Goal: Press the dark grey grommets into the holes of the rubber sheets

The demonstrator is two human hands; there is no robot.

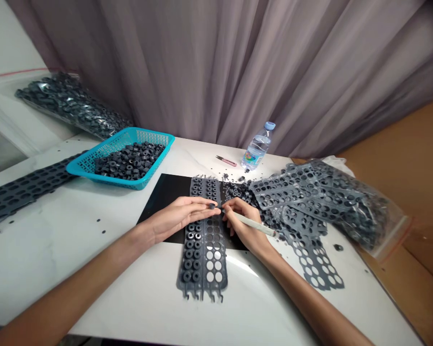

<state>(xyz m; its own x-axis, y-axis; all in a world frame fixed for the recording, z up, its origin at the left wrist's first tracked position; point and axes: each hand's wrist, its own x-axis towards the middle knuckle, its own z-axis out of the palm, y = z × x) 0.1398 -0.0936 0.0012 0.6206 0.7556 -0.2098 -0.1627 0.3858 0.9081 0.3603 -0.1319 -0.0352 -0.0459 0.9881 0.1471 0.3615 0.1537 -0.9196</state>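
My left hand (176, 215) reaches over a dark rubber sheet (203, 254) and pinches a small black rubber ring (211, 206) at its fingertips. Close to it on the right, my right hand (246, 227) grips a slim, pale pen-like tool (254, 223) whose tip points at the ring. Whether tip and ring touch, I cannot tell. Rings sit in the near left columns of the sheet, while the near right columns are open holes. Under the sheet lies a black mat (171, 192). My hands hide part of the sheet's middle.
A blue basket (130, 182) of black rings stands at back left, before a full plastic bag (75, 108). Another sheet (29, 185) lies left. Small scissors-like snips (226, 161) and a water bottle (257, 149) stand behind. Punched sheets (296, 192) and a bag (375, 216) lie right.
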